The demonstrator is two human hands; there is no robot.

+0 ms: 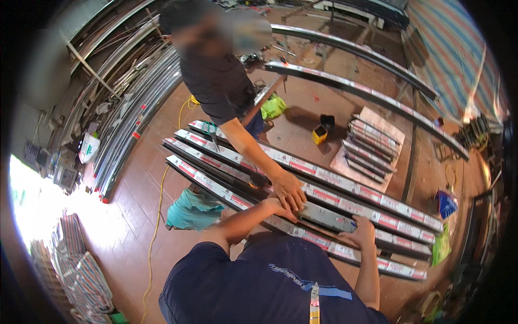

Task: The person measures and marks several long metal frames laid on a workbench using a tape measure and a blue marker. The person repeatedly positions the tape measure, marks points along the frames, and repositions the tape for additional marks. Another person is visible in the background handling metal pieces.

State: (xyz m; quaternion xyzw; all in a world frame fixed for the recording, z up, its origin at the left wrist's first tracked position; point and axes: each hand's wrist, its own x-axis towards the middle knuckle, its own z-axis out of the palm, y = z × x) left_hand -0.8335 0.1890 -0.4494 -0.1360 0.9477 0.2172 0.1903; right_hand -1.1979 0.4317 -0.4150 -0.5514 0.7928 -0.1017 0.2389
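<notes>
A short grey metal piece [325, 217] lies across long dark metal bars [237, 201] faced with white and red strips. My left hand [280, 209] is closed at its left end, right beside a co-worker's hand [290, 189], which reaches down from the far side; part of my fingers is hidden there. On the right end of the same piece my right hand [360, 232] is closed, the fingers curled over its far edge. Something small and blue shows by those fingertips, too small to name.
The co-worker in a dark shirt [216, 81] stands across the bars. A teal cloth [193, 209] hangs at the bars' left. More bar stock [141, 127] lies at far left; short bars [372, 143] rest on a board at right. A yellow cable [155, 237] crosses the tiled floor.
</notes>
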